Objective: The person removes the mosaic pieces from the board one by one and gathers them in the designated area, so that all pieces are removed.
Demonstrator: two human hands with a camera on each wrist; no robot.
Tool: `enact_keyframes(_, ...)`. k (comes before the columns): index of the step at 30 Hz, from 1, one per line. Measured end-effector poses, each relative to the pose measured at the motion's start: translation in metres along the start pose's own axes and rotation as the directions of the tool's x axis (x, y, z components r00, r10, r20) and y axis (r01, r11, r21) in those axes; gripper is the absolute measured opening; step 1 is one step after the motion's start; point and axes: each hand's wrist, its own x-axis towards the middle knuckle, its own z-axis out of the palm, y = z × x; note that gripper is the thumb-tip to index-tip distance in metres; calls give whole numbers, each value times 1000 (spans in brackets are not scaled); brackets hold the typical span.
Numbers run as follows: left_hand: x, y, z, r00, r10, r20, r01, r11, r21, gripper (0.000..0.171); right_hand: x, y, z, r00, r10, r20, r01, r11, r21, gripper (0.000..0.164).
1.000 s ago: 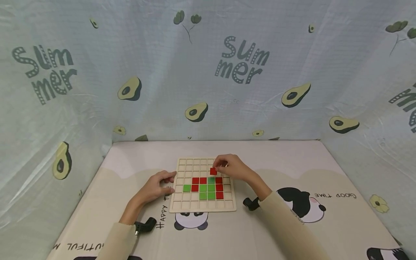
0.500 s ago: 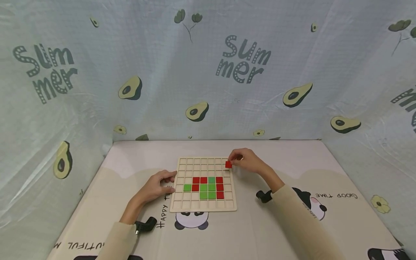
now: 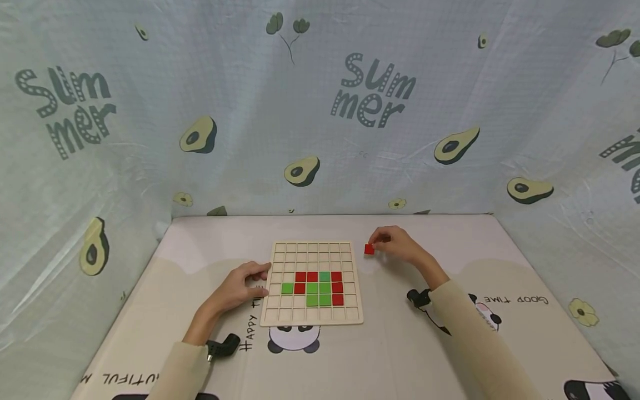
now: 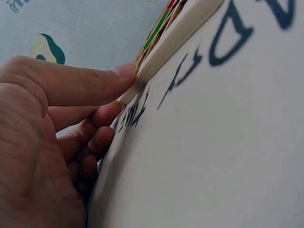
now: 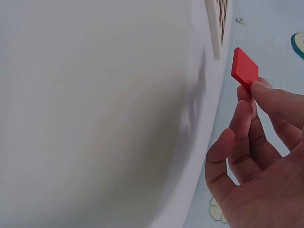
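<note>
A wooden grid board (image 3: 288, 259) lies on the table with red tiles (image 3: 337, 288) and green tiles (image 3: 312, 300) set in some of its squares. My left hand (image 3: 240, 287) rests at the board's left edge, thumb and forefinger touching it a little apart. In the left wrist view, the thumb (image 4: 95, 83) lies against the board's rim (image 4: 168, 50). Past the board's upper right corner, my right hand (image 3: 398, 244) pinches a red square tile (image 3: 369, 249) between thumb and fingertips. The right wrist view shows that tile (image 5: 244, 67) held clear of the tabletop, tilted.
A light tablecloth (image 3: 320, 366) printed with pandas and lettering covers the table. Behind it and at both sides hangs a pale curtain (image 3: 240, 83) with avocado prints. A black wrist camera (image 3: 224, 345) is on the left wrist, and another (image 3: 419, 298) on the right.
My right hand has carried the red tile from above the board rightward and away, past its upper right corner. The left hand and the board have stayed in place.
</note>
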Motion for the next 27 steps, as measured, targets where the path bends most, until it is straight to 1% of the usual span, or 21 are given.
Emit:
enact_keyframes(6,0,-1,0,1000,3,-5,-3,1000,14,66,3,10,-5,999,41,8,-41,999,-4,11)
enact_keyframes(11,0,-2,1,1000,-2,-7,2,1000,22,66,7,17,-5,997,70,18,-70,998,9,12)
enact_keyframes(14,0,-3,1,1000,-7,-10,7,1000,26,66,7,18,-5,996,85,28,-85,996,15,12)
enact_keyframes(20,1,-3,2,1000,-20,-4,20,1000,15,66,8,21,-3,992,121,18,-122,992,14,12)
enact_keyframes(27,2,-2,2,1000,-17,4,17,1000,-5,66,11,22,0,990,140,13,-139,990,-19,15)
